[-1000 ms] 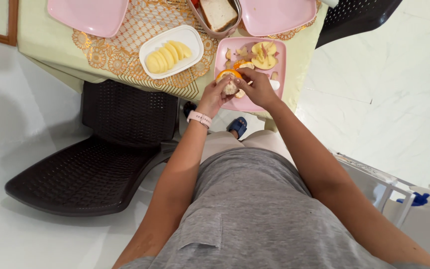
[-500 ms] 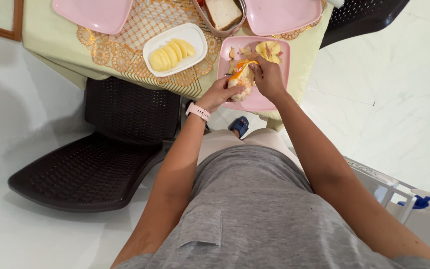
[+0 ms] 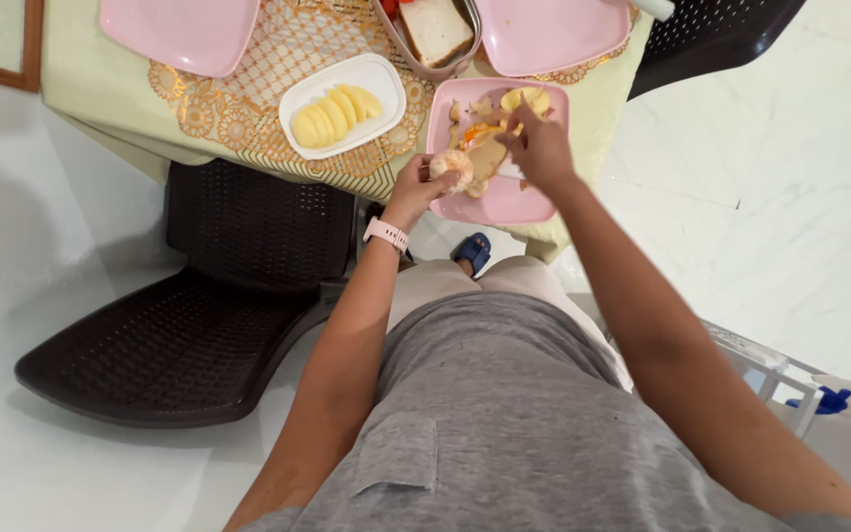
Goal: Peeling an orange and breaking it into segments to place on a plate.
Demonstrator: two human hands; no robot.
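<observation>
Two hands now parted, left hand point(image 3: 416, 187) gripping peeled fruit point(image 3: 452, 166), right hand point(image 3: 541, 150) pinching peel point(image 3: 485, 130).

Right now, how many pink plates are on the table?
3. One pink plate at top left, one at top right, partly cut off, and one under the hands, holding peel pieces. More may lie out of frame.

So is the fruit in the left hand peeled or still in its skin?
Mostly peeled: the fruit in the left hand shows pale flesh, and orange peel lies on the pink plate.
</observation>
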